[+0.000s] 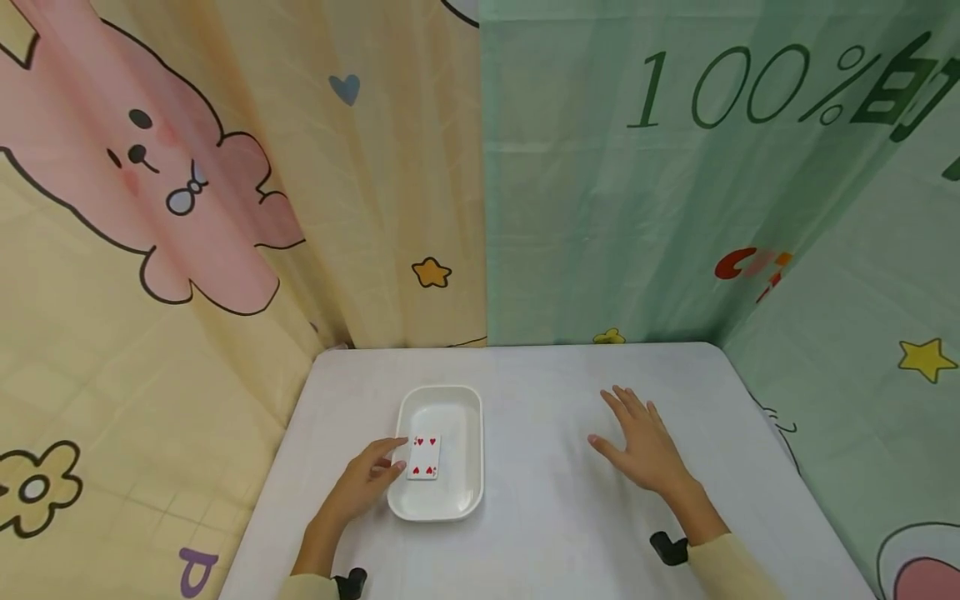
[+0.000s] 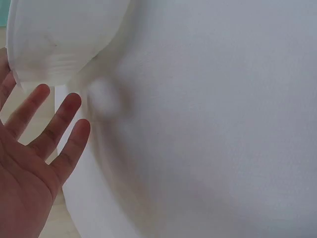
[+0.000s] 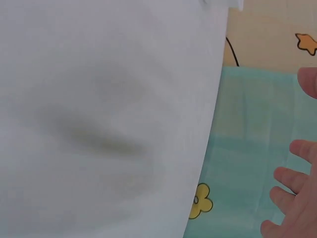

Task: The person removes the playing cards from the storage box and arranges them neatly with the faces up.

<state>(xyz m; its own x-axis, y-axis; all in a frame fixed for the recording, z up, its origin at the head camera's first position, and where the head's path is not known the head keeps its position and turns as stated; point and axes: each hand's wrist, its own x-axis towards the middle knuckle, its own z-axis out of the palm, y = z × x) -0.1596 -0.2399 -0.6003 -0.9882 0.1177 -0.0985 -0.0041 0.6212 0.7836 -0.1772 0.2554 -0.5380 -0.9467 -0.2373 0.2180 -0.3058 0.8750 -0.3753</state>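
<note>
A playing card, the four of hearts (image 1: 423, 458), lies face up in the left part of a white tray (image 1: 477, 454). My left hand (image 1: 365, 482) reaches over the tray's left rim, its index fingertip and thumb at the card's left edge. Whether they touch the card I cannot tell. In the left wrist view the other fingers of the left hand (image 2: 29, 163) spread outside the tray (image 2: 74, 39). My right hand (image 1: 643, 450) hovers above the table to the right, fingers spread, holding nothing. Only part of the right hand (image 3: 297, 198) shows in the right wrist view.
The tray stands on a white-covered table (image 1: 547, 533). Behind the table hang a yellow curtain (image 1: 390, 183) and a green curtain (image 1: 585, 217), with more printed cloth at both sides. Dark straps (image 1: 669, 548) sit at the wrists.
</note>
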